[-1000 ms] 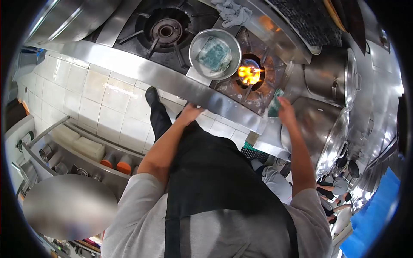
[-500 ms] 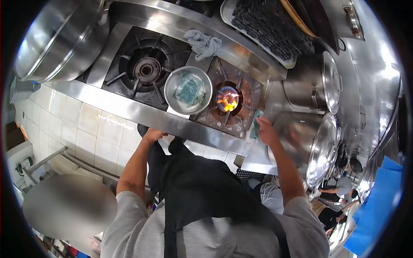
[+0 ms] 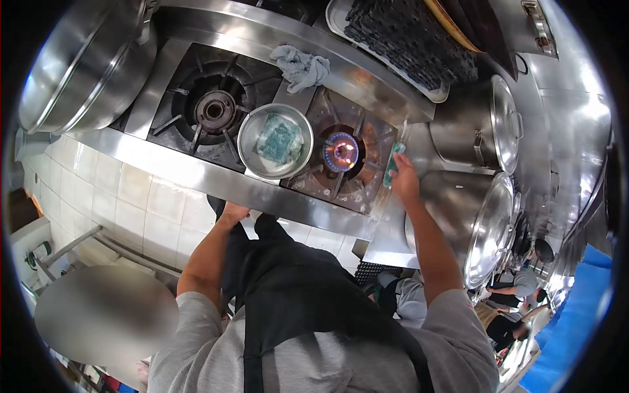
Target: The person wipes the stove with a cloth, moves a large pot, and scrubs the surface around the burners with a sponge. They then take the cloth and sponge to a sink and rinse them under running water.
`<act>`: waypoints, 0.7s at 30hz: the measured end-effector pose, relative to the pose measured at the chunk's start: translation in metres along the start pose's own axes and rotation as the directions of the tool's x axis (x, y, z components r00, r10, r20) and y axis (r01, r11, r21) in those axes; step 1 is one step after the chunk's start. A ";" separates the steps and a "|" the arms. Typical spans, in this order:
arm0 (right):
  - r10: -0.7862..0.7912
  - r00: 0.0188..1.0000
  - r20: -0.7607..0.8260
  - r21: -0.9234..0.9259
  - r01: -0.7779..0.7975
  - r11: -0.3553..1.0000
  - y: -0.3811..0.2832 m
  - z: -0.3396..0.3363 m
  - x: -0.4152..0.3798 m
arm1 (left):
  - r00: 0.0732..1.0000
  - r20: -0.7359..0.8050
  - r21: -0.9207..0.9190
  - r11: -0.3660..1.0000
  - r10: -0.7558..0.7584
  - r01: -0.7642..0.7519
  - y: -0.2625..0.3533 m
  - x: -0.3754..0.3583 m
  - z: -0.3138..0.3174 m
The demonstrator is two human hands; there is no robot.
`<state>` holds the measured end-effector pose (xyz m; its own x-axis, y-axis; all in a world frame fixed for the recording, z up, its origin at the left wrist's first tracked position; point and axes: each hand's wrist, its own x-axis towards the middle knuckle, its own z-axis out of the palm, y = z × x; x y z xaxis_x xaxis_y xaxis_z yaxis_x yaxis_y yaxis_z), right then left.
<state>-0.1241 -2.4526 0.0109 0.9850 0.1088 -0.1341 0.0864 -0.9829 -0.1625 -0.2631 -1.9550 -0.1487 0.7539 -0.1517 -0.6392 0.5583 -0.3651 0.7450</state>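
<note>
My right hand (image 3: 404, 178) holds a green scouring pad (image 3: 394, 164) against the steel strip at the right edge of the stove (image 3: 262, 190). Beside it burns a blue and orange flame (image 3: 341, 152) in the right burner. A round metal pan (image 3: 246, 157) with soapy water and a green cloth or pad (image 3: 280, 139) in it stands between the two burners. My left hand (image 3: 236, 212) is at the stove's front edge, its fingers curled and partly hidden; whether it grips anything is unclear. A grey rag (image 3: 300, 68) lies behind the pan.
Two large lidded pots (image 3: 458, 124) stand to the right, and a large steel vessel (image 3: 85, 72) at the left. A tray (image 3: 341, 16) of dark mesh pieces is behind the stove. Other people (image 3: 521, 288) are at the lower right; a blurred oval covers the lower left.
My right hand and the pad have moved back along the steel strip, away from me. The burner flame looks bluer and less yellow. The view has shifted slightly.
</note>
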 end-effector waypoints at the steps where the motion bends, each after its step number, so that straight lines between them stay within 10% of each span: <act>1: 0.016 1.000 -0.019 0.002 -0.016 1.000 0.000 -0.001 0.010 | 1.000 0.019 0.053 0.998 -0.017 0.016 -0.002 0.003 -0.001; 13: 0.119 0.978 -0.172 0.102 -0.103 0.989 -0.035 0.019 -0.058 | 0.809 -0.038 0.645 0.633 0.586 -0.428 -0.089 0.034 0.019; 15: 0.005 0.971 -0.241 0.070 0.012 0.997 -0.036 0.023 -0.075 | 0.915 -0.042 0.418 0.839 0.401 -0.349 -0.089 0.036 0.021; 18: 0.329 0.919 -0.218 0.326 -0.249 0.912 -0.026 0.013 -0.056 | 0.996 -0.013 -0.242 0.967 -0.087 0.081 -0.035 0.010 0.010; 21: 0.451 0.832 -0.324 0.599 -0.188 0.778 -0.008 -0.013 -0.010 | 0.998 0.042 -0.445 0.895 0.049 -0.025 -0.057 0.000 0.000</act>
<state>-0.1323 -2.4478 0.0267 0.9065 -0.4010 0.1323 -0.2077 -0.6962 -0.6871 -0.2954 -1.9343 -0.1915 0.7652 -0.2080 -0.6093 0.6348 0.0856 0.7679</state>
